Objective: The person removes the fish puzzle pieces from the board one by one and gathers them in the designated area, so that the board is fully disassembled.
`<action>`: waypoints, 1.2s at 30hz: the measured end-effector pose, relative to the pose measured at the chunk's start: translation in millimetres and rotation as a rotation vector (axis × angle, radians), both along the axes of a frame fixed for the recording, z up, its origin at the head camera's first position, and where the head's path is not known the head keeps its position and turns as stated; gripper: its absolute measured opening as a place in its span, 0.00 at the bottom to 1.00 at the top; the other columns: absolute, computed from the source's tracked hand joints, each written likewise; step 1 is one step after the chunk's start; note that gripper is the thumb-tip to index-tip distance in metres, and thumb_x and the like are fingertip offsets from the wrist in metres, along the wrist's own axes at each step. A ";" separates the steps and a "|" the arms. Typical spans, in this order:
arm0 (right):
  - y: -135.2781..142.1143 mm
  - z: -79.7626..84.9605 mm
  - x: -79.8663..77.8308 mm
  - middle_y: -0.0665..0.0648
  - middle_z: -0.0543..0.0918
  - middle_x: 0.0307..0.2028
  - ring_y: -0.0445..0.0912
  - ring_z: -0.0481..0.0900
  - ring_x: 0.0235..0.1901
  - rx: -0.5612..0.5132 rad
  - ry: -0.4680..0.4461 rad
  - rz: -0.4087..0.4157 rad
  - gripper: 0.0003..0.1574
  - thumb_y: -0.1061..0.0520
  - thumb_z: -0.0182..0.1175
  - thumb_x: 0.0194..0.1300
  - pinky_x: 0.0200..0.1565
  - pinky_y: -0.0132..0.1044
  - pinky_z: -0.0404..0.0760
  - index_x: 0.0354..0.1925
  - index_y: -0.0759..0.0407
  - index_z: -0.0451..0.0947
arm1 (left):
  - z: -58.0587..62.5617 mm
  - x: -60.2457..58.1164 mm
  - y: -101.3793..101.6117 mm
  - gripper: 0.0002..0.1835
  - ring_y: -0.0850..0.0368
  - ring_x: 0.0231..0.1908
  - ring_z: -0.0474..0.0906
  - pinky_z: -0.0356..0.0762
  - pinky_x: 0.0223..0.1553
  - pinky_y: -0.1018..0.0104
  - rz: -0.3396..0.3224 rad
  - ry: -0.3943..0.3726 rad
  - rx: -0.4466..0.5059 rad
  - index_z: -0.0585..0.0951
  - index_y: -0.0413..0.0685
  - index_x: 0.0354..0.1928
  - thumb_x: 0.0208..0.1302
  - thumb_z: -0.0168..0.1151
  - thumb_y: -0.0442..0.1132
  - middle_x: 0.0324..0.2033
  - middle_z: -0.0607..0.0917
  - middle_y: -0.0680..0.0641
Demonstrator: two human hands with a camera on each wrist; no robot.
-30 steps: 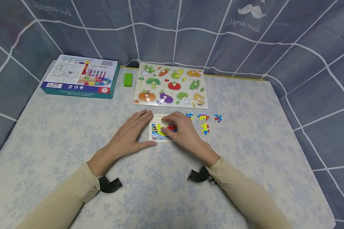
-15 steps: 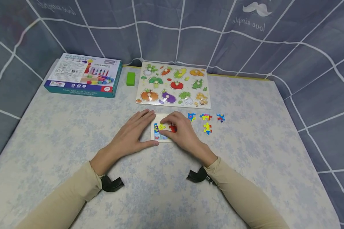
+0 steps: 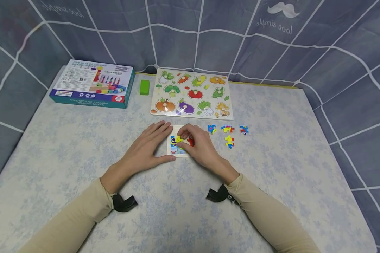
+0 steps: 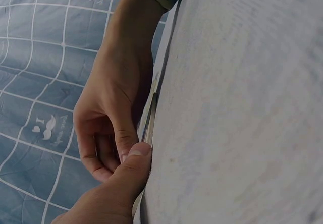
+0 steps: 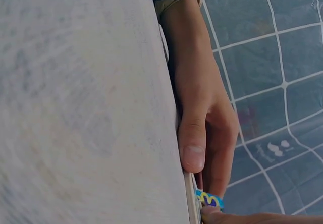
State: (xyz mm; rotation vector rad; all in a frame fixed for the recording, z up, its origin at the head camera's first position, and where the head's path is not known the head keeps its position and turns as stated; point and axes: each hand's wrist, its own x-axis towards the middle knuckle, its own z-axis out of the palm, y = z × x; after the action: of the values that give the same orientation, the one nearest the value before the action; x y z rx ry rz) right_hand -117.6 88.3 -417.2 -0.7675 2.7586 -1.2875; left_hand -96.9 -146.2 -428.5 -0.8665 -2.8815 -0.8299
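A small wooden puzzle tray [image 3: 169,149] lies on the table, partly filled with colourful jigsaw pieces. My left hand [image 3: 145,147] rests against its left side, fingers fairly straight at the upper corner and thumb at the lower one. Over the tray, my right hand [image 3: 201,142] pinches a jigsaw piece [image 3: 179,139], yellow where it shows, between thumb and fingertips. In the right wrist view, a blue, yellow and purple patterned piece [image 5: 209,199] stands tilted at the tray's edge, by the right thumb. The right hand hides the tray's right part.
Several loose jigsaw pieces [image 3: 229,141] lie right of the tray. Behind it lies a vegetable peg puzzle board [image 3: 191,93]. A green block [image 3: 144,87] and a beaded-column box [image 3: 92,83] stand at the back left. A grid-patterned curtain [image 3: 177,38] hangs behind the table.
The head view has shifted slightly. My right fingers stay over the tray, and their fingertips have curled in a little more. The left hand keeps its place at the tray.
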 end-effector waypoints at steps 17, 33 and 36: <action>5.6 8.9 -1.4 0.52 0.89 0.37 0.41 0.87 0.37 -0.100 -0.074 0.003 0.10 0.60 0.72 0.68 0.43 0.35 0.87 0.47 0.56 0.85 | -0.2 0.4 -0.2 0.54 0.45 0.83 0.51 0.48 0.83 0.45 -0.007 0.011 0.005 0.65 0.44 0.80 0.60 0.74 0.64 0.81 0.63 0.46; 3.8 4.7 1.1 0.51 0.88 0.37 0.40 0.84 0.35 -0.055 -0.032 0.046 0.10 0.61 0.73 0.67 0.42 0.35 0.86 0.46 0.55 0.86 | -2.5 -0.8 1.1 0.45 0.47 0.83 0.53 0.49 0.83 0.46 0.015 0.018 0.012 0.66 0.46 0.80 0.69 0.68 0.61 0.81 0.65 0.47; 5.3 7.3 -0.2 0.51 0.89 0.38 0.40 0.85 0.36 -0.070 -0.065 0.036 0.10 0.60 0.72 0.68 0.43 0.35 0.87 0.47 0.55 0.86 | -2.6 -0.5 1.3 0.45 0.47 0.83 0.53 0.49 0.83 0.46 0.022 0.022 0.014 0.66 0.47 0.80 0.69 0.68 0.60 0.81 0.65 0.47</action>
State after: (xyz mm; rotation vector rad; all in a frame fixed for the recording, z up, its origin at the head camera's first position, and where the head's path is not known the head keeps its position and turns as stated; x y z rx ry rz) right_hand -117.8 93.5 -409.9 -0.7612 2.6497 -1.3832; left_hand -97.4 -144.9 -431.1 -0.8354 -2.8577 -0.8318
